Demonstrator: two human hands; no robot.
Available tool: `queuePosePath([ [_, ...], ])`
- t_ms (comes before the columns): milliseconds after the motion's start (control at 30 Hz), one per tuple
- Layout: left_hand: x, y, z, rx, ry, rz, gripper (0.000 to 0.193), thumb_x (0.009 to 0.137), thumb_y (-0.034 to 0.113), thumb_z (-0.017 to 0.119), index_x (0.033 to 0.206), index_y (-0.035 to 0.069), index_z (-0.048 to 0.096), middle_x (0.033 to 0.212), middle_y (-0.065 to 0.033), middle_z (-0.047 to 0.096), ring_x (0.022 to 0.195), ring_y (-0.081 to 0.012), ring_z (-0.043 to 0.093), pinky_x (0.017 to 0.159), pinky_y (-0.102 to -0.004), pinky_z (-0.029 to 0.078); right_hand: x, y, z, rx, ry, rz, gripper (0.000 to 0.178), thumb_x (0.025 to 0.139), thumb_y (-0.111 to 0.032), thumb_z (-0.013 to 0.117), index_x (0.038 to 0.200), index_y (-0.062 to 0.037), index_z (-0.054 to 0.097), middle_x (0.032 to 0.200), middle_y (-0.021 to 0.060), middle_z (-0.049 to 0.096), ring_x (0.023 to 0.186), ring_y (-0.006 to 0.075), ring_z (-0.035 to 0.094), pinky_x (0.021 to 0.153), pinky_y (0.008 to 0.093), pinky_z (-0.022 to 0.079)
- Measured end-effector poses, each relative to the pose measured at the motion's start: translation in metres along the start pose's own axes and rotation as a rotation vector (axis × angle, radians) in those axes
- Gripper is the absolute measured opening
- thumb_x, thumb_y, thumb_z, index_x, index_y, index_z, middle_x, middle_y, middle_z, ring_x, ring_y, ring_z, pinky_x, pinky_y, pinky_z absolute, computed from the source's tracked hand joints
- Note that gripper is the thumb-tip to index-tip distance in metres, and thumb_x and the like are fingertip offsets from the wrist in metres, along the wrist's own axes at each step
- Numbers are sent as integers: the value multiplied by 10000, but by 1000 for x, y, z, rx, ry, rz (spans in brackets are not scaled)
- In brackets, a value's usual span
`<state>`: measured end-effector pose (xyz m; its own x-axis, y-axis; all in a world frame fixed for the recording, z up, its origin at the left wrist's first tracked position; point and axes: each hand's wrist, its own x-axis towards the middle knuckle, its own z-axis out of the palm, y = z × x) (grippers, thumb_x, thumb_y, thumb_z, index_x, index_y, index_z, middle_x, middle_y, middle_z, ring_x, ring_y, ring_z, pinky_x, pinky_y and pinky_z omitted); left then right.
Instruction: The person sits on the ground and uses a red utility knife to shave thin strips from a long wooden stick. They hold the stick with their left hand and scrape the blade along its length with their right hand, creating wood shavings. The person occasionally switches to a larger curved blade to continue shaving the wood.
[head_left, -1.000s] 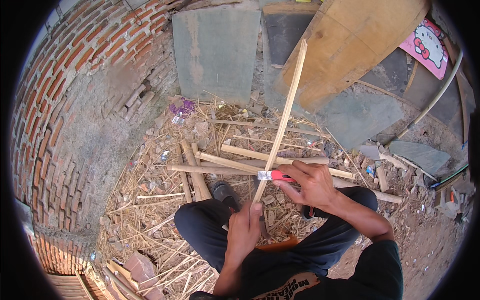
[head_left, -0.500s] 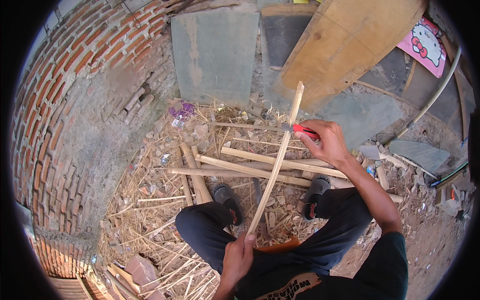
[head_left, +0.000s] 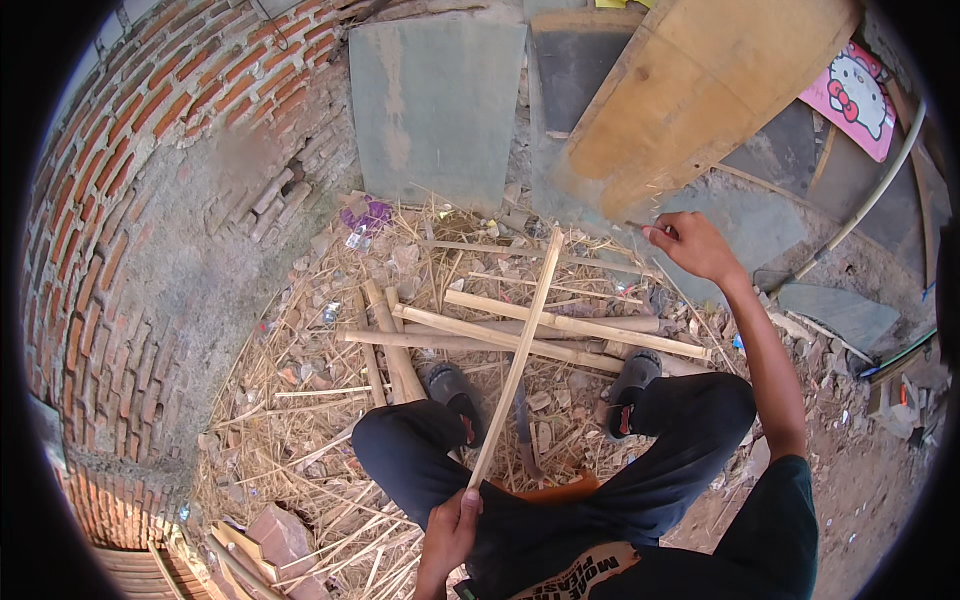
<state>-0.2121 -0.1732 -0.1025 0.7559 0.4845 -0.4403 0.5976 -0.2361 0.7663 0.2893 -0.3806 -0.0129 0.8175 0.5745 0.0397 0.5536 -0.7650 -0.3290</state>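
Observation:
A pale split bamboo strip (head_left: 516,375) slants up and away from my lap, over the gap between my knees. My left hand (head_left: 450,532) is closed round its near end. Off to the right of the strip's far tip, apart from it, my right hand (head_left: 692,246) is closed on the utility knife, now almost wholly hidden by the fingers. Only a small dark bit shows at the fingertips. Thin slivers (head_left: 655,182) hang in the air just beyond that hand.
Several bamboo pieces (head_left: 590,325) lie crosswise before my feet, on ground littered with straw and rubble. A brick wall (head_left: 150,200) rises on the left. A grey board (head_left: 437,110), a brown board (head_left: 700,100) and a pale pipe (head_left: 880,195) stand ahead.
My right hand has moved right and off the strip, and the knife's red handle has gone from sight. The strip's far tip has dropped toward me and left; my left hand shifted slightly left.

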Motion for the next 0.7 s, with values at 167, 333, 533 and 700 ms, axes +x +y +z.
queuePosePath([
  [167, 41, 13, 6, -184, -18, 116, 538, 1201, 424, 434, 903, 19, 626, 644, -78, 535, 593, -223, 538, 618, -400, 456, -51, -39, 30, 2, -520, -344, 412, 1038, -436, 672, 1052, -43, 797, 926, 207, 784, 904, 434, 747, 825, 517, 580],
  [333, 69, 37, 7, -358, -145, 104, 518, 1207, 402, 431, 915, 18, 621, 643, -58, 519, 588, -194, 507, 599, -382, 432, -85, -89, 26, 196, 132, -266, 336, 1084, -360, 640, 1131, -38, 723, 900, 184, 769, 795, 435, 733, 725, 513, 577],
  [533, 77, 79, 18, -112, 62, 339, 449, 1194, 362, 475, 993, -10, 626, 641, -160, 552, 564, -301, 555, 600, -437, 446, -133, -120, 57, 428, 213, -492, 260, 1034, -311, 750, 1127, -70, 727, 906, 121, 751, 708, 356, 734, 604, 458, 578],
  [700, 76, 102, 24, -63, 72, 367, 397, 1184, 346, 497, 1064, -12, 621, 670, -221, 593, 630, -434, 639, 624, -504, 463, -145, -125, 83, 353, 229, -607, 280, 997, -345, 796, 1122, -98, 749, 917, 93, 739, 644, 304, 723, 543, 416, 572],
])
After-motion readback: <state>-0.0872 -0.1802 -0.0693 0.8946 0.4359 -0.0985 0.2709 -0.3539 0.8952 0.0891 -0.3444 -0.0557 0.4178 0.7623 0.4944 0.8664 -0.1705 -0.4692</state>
